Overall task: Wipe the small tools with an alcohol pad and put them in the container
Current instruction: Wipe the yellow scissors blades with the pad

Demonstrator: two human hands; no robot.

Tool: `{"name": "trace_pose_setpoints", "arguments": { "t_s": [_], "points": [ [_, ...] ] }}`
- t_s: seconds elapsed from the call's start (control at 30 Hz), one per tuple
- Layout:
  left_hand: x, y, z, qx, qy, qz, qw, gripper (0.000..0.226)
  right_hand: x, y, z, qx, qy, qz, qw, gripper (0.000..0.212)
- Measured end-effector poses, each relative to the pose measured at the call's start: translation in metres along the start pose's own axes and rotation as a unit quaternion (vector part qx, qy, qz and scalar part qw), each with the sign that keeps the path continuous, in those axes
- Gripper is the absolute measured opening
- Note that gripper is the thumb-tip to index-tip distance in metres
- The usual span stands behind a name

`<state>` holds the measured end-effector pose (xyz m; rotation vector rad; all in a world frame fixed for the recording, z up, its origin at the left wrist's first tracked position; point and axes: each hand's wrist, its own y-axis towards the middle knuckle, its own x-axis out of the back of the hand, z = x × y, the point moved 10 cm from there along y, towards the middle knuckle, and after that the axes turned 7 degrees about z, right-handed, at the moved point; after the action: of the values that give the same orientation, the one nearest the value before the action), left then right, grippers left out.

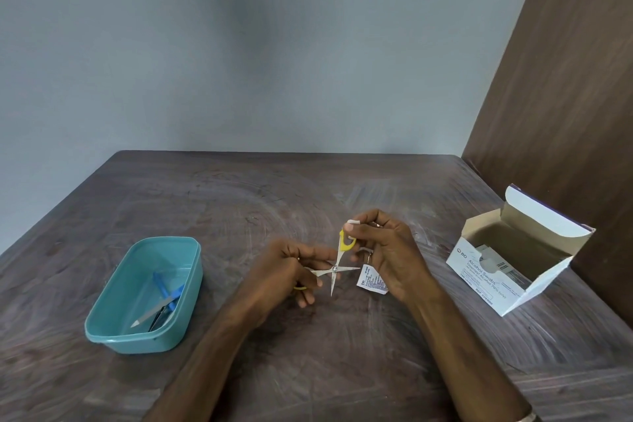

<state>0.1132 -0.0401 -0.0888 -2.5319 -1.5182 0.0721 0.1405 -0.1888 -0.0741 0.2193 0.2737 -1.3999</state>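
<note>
Dark wooden table: left hand and right hand each grip a handle, spreading the yellow scissors wide, forearms converging.

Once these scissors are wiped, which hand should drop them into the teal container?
Probably the left hand. It already grips the lower handle of the open scissors, and the teal container sits on its side of the table. The right hand pinches the upper yellow handle and seems to hold the white pad.
</note>
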Motion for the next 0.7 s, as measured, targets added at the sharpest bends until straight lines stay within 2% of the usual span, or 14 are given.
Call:
{"name": "trace_pose_setpoints", "arguments": {
  "t_s": [0.27, 0.43, 0.7],
  "points": [
    [0.0016, 0.0012, 0.0051, 0.006, 0.031, -0.011, 0.999, 0.053, -0.0023, 0.0, -0.0054, -0.012, -0.052, -0.006, 0.999, 0.018],
    [0.002, 0.0025, 0.0039, -0.004, 0.031, -0.013, 0.999, 0.059, -0.0021, 0.0004, -0.0068, -0.003, -0.049, -0.021, 0.999, 0.018],
    [0.0038, 0.0053, 0.007, -0.003, 0.047, -0.012, 0.999, 0.054, 0.0011, -0.0016, -0.004, 0.026, -0.028, -0.062, 0.997, 0.021]
  ]
}}
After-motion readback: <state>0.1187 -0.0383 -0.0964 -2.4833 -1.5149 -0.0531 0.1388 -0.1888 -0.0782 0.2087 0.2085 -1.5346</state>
